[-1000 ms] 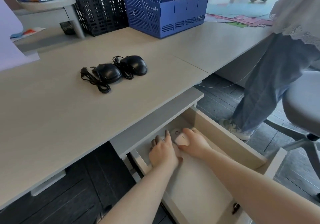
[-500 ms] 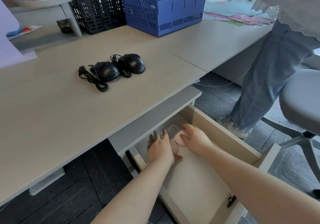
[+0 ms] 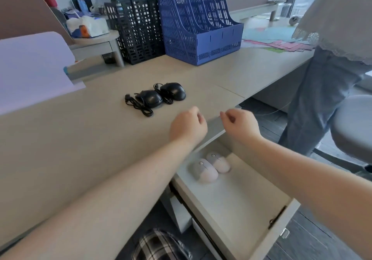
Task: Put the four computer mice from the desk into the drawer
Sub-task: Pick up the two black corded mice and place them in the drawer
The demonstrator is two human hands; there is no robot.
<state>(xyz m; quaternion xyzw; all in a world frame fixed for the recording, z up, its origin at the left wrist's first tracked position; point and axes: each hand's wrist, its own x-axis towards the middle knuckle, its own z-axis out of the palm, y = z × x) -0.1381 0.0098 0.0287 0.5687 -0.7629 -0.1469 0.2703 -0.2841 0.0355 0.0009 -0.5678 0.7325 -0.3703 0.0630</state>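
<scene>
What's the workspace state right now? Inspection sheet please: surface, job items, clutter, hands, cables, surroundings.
Surface: desk, pale top; drawer below its front edge, pulled open.
Job's things: two pale mice side by side in the drawer; two black mice on the desk.
Clutter: blue file rack, black file rack, tissue pack, coloured papers.
Hands: left hand and right hand above the desk's front edge, empty, fingers loosely curled.
Cables: black cords bundled beside the black mice.
Surroundings: another person standing at right; grey chair.
</scene>
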